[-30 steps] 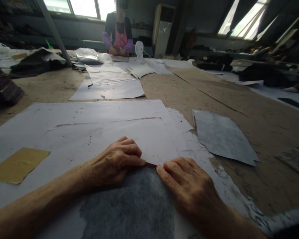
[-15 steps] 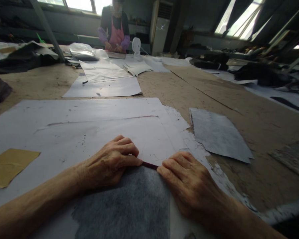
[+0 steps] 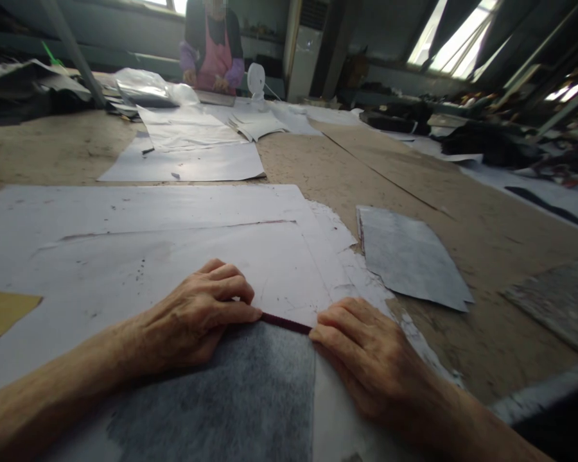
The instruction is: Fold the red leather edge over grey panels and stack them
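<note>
A dark grey, fuzzy-looking sheet (image 3: pixel 221 404) lies in front of me on white paper. Along its far edge runs a narrow maroon folded strip (image 3: pixel 286 323). My left hand (image 3: pixel 202 314) pinches this edge, thumb and fingers pressed together on it, and covers the part to the left. At the sheet's right corner, my right hand (image 3: pixel 366 350) has its fingers closed on the end of the strip. Between the two hands a short length of maroon shows. The undersides of both hands are hidden.
White paper (image 3: pixel 212 250) with torn edges covers the table under my hands. Grey cut pieces (image 3: pixel 409 256) lie stacked to the right, a tan card (image 3: pixel 4 311) to the left. Across the table stand a co-worker in a pink apron (image 3: pixel 216 54) and a small white fan (image 3: pixel 256 80).
My right hand has slid right along the folded edge to the corner, so more maroon strip shows between the hands. My left hand keeps its place on the sheet. The view has shifted slightly.
</note>
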Action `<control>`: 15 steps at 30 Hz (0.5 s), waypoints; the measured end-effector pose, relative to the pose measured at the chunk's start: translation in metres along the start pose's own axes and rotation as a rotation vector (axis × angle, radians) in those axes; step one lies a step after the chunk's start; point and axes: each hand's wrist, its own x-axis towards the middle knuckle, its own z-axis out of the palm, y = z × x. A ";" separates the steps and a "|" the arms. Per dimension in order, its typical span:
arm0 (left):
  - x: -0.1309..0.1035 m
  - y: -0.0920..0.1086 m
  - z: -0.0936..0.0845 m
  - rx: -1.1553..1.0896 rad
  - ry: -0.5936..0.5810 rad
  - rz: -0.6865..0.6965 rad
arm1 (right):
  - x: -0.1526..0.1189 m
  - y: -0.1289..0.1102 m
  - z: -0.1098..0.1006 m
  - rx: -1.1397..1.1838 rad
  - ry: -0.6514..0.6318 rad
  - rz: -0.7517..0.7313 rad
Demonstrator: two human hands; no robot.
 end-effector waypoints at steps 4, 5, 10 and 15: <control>0.001 0.000 0.000 -0.004 0.008 -0.003 | -0.003 0.003 -0.003 0.170 0.103 0.165; 0.001 0.001 0.000 -0.007 0.008 -0.004 | -0.003 0.004 -0.005 0.214 0.135 0.225; 0.001 0.002 0.000 -0.009 0.005 -0.006 | 0.008 0.002 -0.012 0.244 0.180 0.325; 0.000 0.001 0.002 -0.006 0.026 -0.002 | 0.034 -0.019 0.014 0.018 0.178 0.154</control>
